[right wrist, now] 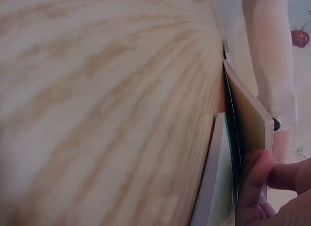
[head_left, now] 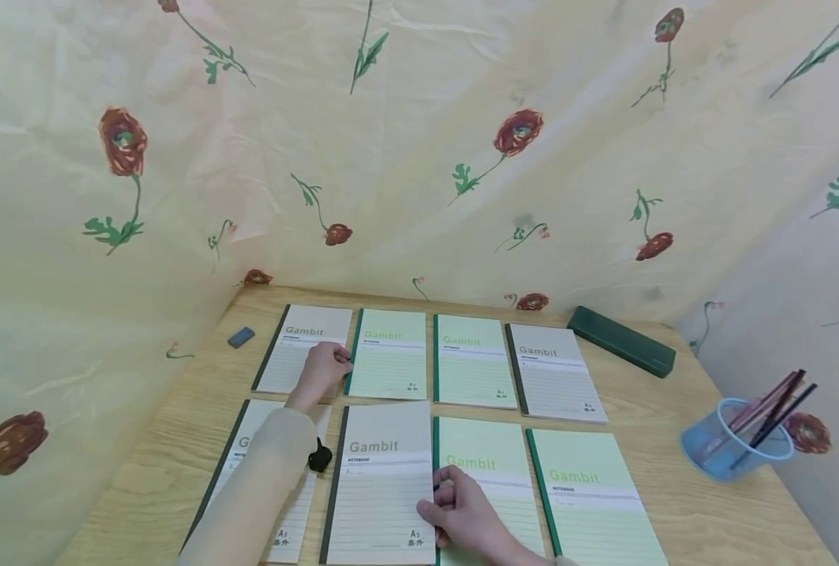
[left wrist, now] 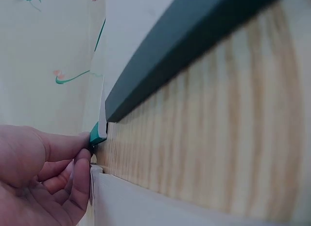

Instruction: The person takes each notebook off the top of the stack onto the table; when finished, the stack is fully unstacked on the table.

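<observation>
Eight notebooks laid out in two rows of four on the tabletop [head_left: 709, 440], landmark being the green case [head_left: 620, 340] at the back right. Far row looks tidy. Near row not yet squared: grey notebook [head_left: 380, 483], well forward-left of the case, overlapping its green neighbour [head_left: 486, 472]. Right hand [head_left: 465, 515] pinching that grey notebook's right edge, fingers [right wrist: 255, 180] curled round it. Left hand [head_left: 322, 369], fingers bent, gripping the far-left grey notebook [head_left: 306, 346] at its edge. Probably mid-alignment.

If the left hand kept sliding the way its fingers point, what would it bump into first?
Probably the green notebook in the back row: the left hand lies on the grey notebook, fingertips already at the green one's spine.
</observation>
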Motion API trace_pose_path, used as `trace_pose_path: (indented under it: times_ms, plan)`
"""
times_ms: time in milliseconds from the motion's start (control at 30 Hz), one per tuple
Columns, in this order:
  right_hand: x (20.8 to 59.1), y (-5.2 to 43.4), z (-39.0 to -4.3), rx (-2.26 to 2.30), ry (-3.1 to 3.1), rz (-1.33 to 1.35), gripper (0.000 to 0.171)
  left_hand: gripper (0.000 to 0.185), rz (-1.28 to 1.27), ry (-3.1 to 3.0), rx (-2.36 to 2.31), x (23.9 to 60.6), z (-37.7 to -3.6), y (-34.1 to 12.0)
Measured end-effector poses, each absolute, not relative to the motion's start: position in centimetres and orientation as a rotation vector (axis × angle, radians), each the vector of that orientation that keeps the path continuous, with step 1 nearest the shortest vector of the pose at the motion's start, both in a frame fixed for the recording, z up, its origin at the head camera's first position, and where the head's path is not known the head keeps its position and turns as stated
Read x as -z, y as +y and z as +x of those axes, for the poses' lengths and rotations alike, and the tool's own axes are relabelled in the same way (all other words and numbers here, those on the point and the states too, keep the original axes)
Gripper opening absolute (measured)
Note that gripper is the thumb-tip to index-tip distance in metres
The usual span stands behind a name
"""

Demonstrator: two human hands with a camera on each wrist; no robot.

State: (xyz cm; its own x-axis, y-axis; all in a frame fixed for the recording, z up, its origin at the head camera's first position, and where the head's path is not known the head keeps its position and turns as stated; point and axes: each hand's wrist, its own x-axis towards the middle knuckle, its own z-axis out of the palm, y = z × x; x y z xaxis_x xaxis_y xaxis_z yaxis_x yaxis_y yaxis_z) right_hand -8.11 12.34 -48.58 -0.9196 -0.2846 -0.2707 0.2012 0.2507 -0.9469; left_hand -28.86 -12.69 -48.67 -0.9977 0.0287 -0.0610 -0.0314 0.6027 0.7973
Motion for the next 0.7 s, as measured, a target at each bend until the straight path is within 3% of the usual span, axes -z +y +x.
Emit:
trace_pose_path:
  times_ms: [700]
  plan:
    - [48.74,12.24,-8.03,1.409,2.305,-0.131,0.043,0.019,-0.029,2.732,-1.383,48.56,-28.65,-12.58]
